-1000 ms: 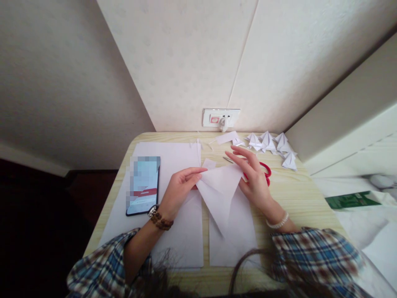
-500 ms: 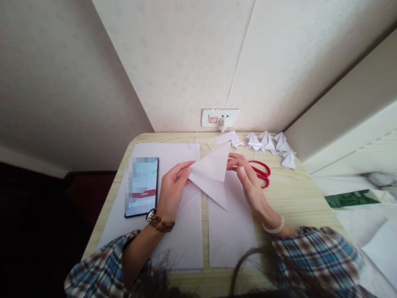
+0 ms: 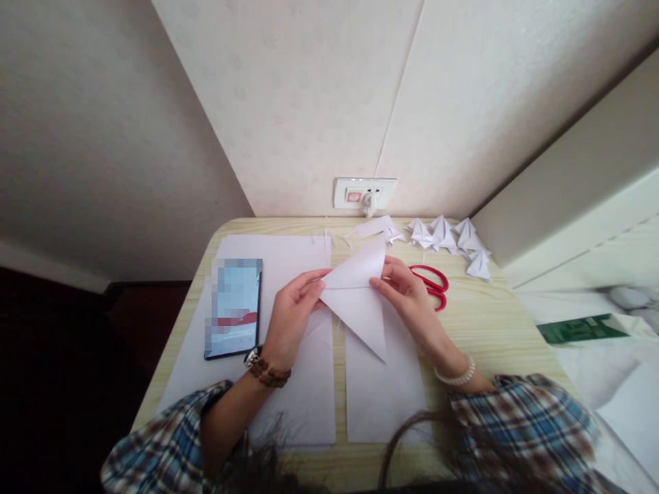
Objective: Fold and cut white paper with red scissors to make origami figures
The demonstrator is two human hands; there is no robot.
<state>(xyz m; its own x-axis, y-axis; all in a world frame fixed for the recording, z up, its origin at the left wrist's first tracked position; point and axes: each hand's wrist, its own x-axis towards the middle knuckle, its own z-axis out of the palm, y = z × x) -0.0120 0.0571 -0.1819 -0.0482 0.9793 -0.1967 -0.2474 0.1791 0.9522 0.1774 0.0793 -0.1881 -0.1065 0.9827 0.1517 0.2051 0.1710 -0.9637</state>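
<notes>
A white sheet of folded paper (image 3: 356, 309), triangular in outline with a flap across its upper part, is held above the table between both hands. My left hand (image 3: 296, 305) pinches its left corner between thumb and fingers. At the flap's right edge, my right hand (image 3: 406, 291) grips with the thumb in front and the other fingers partly hidden behind the paper. Beneath it lie a stack of white paper (image 3: 293, 405) on the left and a narrower white sheet (image 3: 384, 405) on the right. Red-handled scissors (image 3: 437, 288) rest just beyond my right hand, their blades hidden.
A smartphone (image 3: 234, 309) with its screen lit lies on the paper stack. Several folded paper pieces (image 3: 443, 233) stand along the table's back right, near a paper strip (image 3: 374, 226). A wall socket (image 3: 365, 194) with a white plug is behind. A green-and-white carton (image 3: 587, 329) lies right of the table.
My right hand has closed from loose fingers onto the paper's right edge. The flap has swung toward the upper right, and the paper's lower point has shifted slightly down and right.
</notes>
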